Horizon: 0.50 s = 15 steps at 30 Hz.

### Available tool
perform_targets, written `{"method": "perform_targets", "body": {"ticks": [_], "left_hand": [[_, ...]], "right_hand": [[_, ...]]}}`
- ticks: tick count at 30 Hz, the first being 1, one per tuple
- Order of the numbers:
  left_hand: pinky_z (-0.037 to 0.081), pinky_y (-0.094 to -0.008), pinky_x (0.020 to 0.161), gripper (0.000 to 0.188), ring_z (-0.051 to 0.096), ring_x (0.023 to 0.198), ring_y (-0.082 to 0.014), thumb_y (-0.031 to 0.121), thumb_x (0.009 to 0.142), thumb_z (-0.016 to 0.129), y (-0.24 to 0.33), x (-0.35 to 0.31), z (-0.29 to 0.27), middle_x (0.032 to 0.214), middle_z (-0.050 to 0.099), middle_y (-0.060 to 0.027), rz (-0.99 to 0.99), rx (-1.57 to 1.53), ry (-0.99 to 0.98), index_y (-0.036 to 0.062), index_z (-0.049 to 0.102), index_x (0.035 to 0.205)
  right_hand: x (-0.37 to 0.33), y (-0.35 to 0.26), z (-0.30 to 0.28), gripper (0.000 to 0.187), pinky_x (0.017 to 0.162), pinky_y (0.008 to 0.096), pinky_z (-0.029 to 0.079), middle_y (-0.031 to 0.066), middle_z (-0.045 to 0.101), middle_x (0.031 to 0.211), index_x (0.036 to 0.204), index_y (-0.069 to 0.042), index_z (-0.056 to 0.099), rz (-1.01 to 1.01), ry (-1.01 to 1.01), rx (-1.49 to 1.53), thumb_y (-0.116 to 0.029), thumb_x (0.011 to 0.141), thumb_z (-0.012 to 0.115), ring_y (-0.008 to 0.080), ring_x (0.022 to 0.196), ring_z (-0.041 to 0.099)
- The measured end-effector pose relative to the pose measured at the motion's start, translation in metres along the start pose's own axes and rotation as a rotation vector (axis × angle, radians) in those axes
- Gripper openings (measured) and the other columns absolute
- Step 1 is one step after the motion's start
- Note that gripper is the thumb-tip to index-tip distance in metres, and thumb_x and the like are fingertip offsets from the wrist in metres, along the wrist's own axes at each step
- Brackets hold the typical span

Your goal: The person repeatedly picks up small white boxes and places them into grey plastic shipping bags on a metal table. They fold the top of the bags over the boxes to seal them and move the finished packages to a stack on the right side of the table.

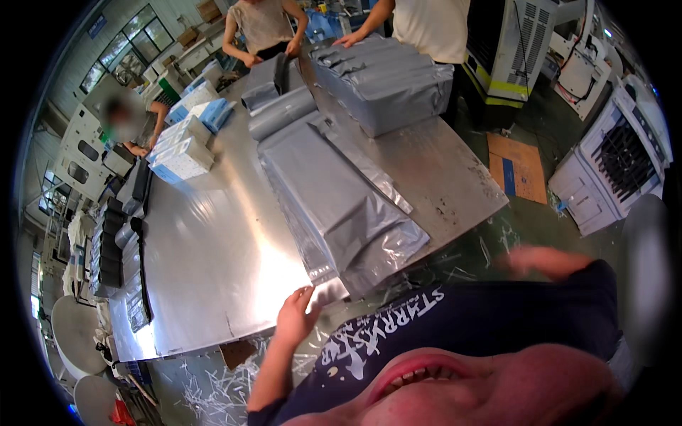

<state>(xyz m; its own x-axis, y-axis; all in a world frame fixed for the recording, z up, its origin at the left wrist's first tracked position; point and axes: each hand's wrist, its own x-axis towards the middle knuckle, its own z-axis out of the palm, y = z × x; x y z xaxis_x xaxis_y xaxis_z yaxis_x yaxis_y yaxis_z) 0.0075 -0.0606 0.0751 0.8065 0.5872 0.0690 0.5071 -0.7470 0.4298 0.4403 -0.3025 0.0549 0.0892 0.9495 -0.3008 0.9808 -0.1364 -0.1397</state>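
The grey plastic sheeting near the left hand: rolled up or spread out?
Spread out: the grey plastic sheeting lies long and flat, wrinkled, on the metal table.

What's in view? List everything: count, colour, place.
Metal table: one, silver, centre.
Flat bags: a stack, grey, table's middle to near edge.
Large bundle: one, grey, table's far right.
Boxes: several, blue and white, far left of table.
Packs: several, dark grey, table's left edge.
Cardboard: one sheet, brown, floor right of table.
Machines: several, mostly white, right and left.
Scraps: many, white, floor near the table.
Co-workers: three, two in light tops, around table's far side.
T-shirt: one, navy, bottom.
Left hand: one, by the bags' near corner.
Right hand: one, blurred, right of the bags.
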Motion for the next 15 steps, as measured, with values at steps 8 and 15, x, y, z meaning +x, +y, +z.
{"method": "perform_targets", "body": {"ticks": [8,15], "left_hand": [[0.023,-0.0529,0.106,0.036,0.040,0.127,-0.0221,0.012,0.073,0.058,-0.013,0.085,0.037,0.128,0.054,-0.0008,0.454,0.351,-0.062,0.0162,0.065,0.108],[0.038,-0.0296,0.058,0.039,0.048,0.062,-0.0123,0.025,0.094,0.043,0.040,0.031,0.116,0.064,0.056,-0.0051,-0.578,-0.883,0.336,-0.0029,0.058,0.072]], "right_hand": [[0.146,-0.062,-0.052,0.023,0.093,0.0449,0.040,0.0050,0.056,0.122,0.095,-0.011,0.064,-0.442,0.047,-0.188,-0.030,0.087,0.054,0.0268,0.120,0.046],[0.129,-0.086,0.077,0.030,0.056,0.0353,0.044,0.0089,0.061,0.070,0.074,-0.001,0.059,0.330,0.421,1.465,-0.023,0.092,0.047,0.0205,0.060,0.058]]}}
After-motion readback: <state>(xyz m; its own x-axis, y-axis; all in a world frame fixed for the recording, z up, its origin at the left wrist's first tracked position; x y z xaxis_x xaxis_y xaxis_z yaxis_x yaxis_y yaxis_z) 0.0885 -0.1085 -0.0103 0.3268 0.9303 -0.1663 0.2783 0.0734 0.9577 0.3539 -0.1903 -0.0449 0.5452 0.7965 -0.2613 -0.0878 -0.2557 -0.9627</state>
